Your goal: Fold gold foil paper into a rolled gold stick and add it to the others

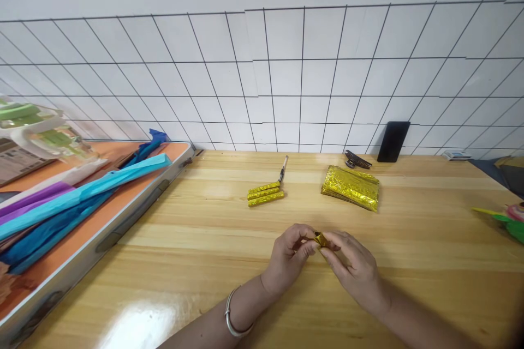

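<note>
A small rolled piece of gold foil (320, 239) is held between the fingertips of both hands, above the near middle of the wooden table. My left hand (290, 255) pinches its left end, and my right hand (352, 264) grips it from the right. One end of the piece shows a dark opening. Beyond the hands, to the left, several gold foil rolls (266, 198) lie side by side. A stack of flat gold foil sheets (351, 187) lies farther to the right.
Behind the rolls is a pen (283, 169). A black hair clip (357, 160) lies behind the stack, and a black phone (393, 142) leans on the tiled wall. An orange tray (123, 196) with coloured crepe paper (85, 191) borders the left; green items (511, 224) sit far right.
</note>
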`<state>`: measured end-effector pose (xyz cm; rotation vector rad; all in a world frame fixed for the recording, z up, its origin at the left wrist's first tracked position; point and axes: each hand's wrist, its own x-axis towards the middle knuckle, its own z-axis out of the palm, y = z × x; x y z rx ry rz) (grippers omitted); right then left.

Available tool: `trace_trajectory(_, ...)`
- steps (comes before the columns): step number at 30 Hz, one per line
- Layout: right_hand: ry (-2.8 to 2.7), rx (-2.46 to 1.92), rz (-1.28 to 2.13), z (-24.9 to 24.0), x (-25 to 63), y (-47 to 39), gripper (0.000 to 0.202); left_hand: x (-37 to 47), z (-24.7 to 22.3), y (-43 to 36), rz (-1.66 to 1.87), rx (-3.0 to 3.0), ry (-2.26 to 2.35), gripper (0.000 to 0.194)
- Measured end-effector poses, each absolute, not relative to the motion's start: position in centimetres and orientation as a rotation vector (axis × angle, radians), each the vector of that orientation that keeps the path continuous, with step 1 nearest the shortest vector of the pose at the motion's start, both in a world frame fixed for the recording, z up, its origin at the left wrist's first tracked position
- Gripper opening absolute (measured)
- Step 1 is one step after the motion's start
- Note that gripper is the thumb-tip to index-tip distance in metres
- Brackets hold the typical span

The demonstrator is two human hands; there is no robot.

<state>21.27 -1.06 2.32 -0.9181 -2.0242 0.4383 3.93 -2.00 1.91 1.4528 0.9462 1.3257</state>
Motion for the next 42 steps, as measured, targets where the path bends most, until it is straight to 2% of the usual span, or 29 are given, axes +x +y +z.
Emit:
trace_trajectory(9, -2.092, -0.846, 0.277, 2.2, 21.4, -1.0, 0.046, 3.7, 2.6, -1.9, 1.387, 1.651, 1.047, 0.008)
trace_trajectory(20, -2.213, -0.802, -0.073, 2.9, 22.2, -0.9, 0.041, 3.8, 2.5, -2.2, 1.413, 1.710, 1.068, 0.005)
trace_trajectory(29, -2.367, -0.871, -0.332, 2.5, 22.9, -0.8, 0.026, 4.1, 2.2, -2.5, 1.416, 1.825, 1.091, 0.008)
trace_trajectory(42, -2.321, -0.795, -0.464, 2.6, 22.1, -1.0, 0.016, 4.6, 2.6, -2.9, 1.483, 1.888, 1.228, 0.009)
